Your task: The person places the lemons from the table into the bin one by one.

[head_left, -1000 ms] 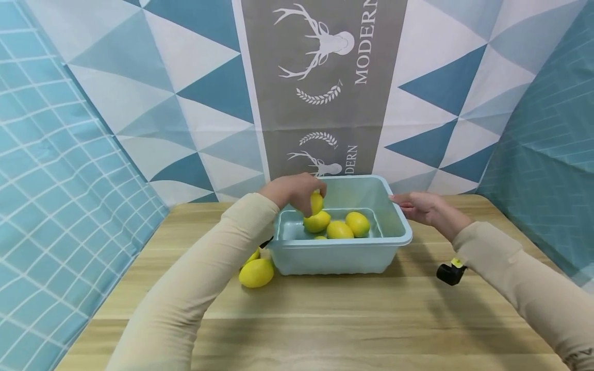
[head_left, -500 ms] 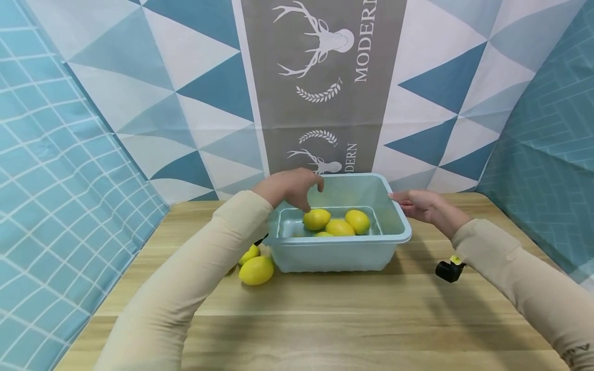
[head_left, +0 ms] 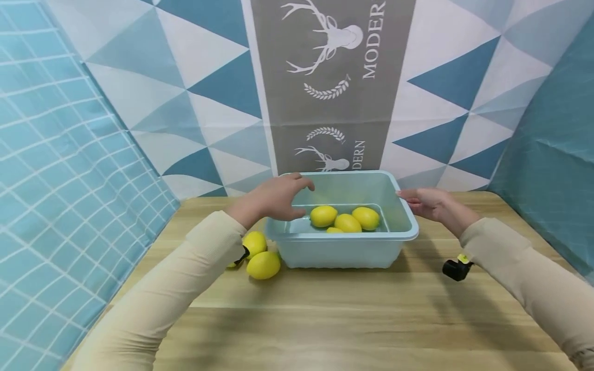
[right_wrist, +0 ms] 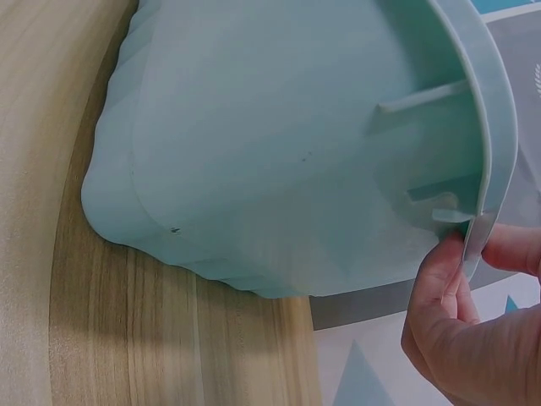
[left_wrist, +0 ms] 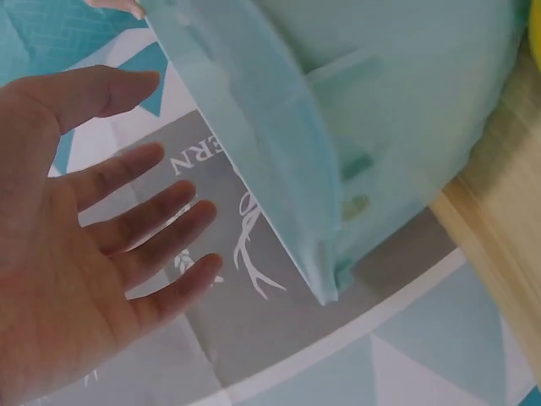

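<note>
A light blue plastic basin point(head_left: 341, 252) stands on the table with several lemons point(head_left: 323, 216) grouped on its floor. My left hand point(head_left: 278, 198) is over the basin's left end, holding nothing. In the left wrist view its fingers point(left_wrist: 139, 216) are spread and nearly straight, apart from the rim. At the opposite end, my right hand point(head_left: 429, 203) pinches the basin's rim; the right wrist view shows the thumb and fingers point(right_wrist: 439, 283) on either side of the lip. Outside the basin, a lemon point(head_left: 263, 265) lies by its front left corner, with more partly behind the left forearm.
The wooden table point(head_left: 325, 319) extends in front of the basin. A patterned cloth wall point(head_left: 209, 103) rises close behind it, with blue cloth sides point(head_left: 69, 180) left and right. A small black device point(head_left: 456, 269) shows beneath the right sleeve.
My left hand has let go of a lemon inside the basin, then moved left and opened its fingers wider. The right hand stays on the rim. The head view has shifted slightly.
</note>
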`<act>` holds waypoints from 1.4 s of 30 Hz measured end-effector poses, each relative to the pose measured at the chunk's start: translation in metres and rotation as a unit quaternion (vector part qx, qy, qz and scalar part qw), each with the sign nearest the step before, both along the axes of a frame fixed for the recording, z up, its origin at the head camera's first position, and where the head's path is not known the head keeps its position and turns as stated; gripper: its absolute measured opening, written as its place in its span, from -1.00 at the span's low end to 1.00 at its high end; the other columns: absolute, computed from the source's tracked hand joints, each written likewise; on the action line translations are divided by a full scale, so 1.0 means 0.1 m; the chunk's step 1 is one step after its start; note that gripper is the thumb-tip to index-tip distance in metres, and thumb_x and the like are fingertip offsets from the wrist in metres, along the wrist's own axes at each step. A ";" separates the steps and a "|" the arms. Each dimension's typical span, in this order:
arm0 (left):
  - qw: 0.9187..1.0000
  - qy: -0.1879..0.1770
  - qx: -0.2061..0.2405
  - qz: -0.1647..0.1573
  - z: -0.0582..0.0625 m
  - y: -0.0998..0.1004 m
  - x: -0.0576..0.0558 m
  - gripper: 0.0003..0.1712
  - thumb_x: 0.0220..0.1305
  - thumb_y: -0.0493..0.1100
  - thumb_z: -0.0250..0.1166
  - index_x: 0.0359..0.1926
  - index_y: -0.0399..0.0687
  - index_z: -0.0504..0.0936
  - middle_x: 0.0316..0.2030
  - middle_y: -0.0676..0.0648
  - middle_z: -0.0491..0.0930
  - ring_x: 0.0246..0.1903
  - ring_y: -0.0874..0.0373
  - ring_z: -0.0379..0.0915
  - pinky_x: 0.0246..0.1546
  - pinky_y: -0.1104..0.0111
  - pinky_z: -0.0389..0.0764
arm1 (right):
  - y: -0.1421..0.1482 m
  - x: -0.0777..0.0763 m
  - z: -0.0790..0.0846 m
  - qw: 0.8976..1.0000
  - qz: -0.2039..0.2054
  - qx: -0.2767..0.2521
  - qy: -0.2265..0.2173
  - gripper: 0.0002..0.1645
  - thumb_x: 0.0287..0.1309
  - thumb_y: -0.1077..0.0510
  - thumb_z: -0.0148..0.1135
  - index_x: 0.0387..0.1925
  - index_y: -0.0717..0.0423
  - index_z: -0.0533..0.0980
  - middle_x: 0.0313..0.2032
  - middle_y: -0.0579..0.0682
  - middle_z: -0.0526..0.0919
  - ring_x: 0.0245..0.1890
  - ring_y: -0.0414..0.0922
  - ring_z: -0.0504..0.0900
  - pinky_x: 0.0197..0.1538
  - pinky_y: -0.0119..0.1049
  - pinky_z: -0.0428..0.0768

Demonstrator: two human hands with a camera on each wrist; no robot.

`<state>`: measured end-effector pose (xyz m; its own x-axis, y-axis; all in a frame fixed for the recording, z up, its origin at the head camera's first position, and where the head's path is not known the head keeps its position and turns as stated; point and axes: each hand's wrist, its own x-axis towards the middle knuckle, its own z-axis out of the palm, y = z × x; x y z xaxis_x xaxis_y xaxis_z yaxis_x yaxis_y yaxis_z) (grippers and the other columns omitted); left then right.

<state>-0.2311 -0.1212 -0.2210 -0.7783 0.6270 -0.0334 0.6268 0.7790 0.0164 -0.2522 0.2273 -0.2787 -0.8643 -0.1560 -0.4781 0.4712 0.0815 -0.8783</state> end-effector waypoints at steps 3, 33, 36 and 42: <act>0.999 0.020 0.032 -0.007 -0.03 -0.02 0.01 -0.40 0.19 0.00 0.29 0.24 0.03 0.41 0.18 -0.09 0.44 0.06 0.01 0.46 0.07 0.13 0.57 | 0.12 0.03 -0.01 1.000 0.005 0.006 0.005 -0.72 0.31 0.07 0.14 -0.04 0.03 0.30 -0.31 -0.24 0.51 -0.27 -0.36 0.54 -0.10 -0.53 0.61; 0.975 0.166 0.132 0.068 -0.39 -0.62 0.49 -0.24 0.09 0.18 0.30 0.23 -0.14 0.41 0.11 -0.18 0.51 0.07 -0.13 0.46 0.08 0.00 0.50 | 0.03 -0.07 -0.04 1.000 0.013 -0.005 0.009 -0.70 0.29 0.08 0.16 -0.02 0.04 0.32 -0.29 -0.21 0.51 -0.26 -0.33 0.54 -0.08 -0.54 0.61; 0.975 0.157 0.139 0.068 -0.42 -0.66 0.51 -0.23 0.10 0.22 0.28 0.24 -0.11 0.41 0.11 -0.15 0.51 0.10 -0.11 0.43 0.12 -0.01 0.46 | 0.02 -0.08 -0.05 1.000 0.015 -0.004 0.013 -0.69 0.29 0.09 0.16 -0.02 0.06 0.31 -0.29 -0.20 0.51 -0.27 -0.34 0.54 -0.08 -0.54 0.61; 0.974 0.147 0.154 0.077 -0.48 -0.72 0.56 -0.22 0.10 0.24 0.27 0.26 -0.06 0.39 0.16 -0.12 0.49 0.17 -0.09 0.40 0.14 -0.06 0.45 | 0.04 -0.07 -0.03 1.000 0.024 0.001 0.020 -0.69 0.32 0.10 0.13 0.00 0.08 0.29 -0.27 -0.20 0.48 -0.27 -0.36 0.54 -0.09 -0.55 0.60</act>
<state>-0.1751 -0.1930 -0.2686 -0.8114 0.4478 0.3757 0.5164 0.8503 0.1018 -0.2593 0.2311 -0.2822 -0.8748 -0.1963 -0.4429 0.4305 0.1040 -0.8966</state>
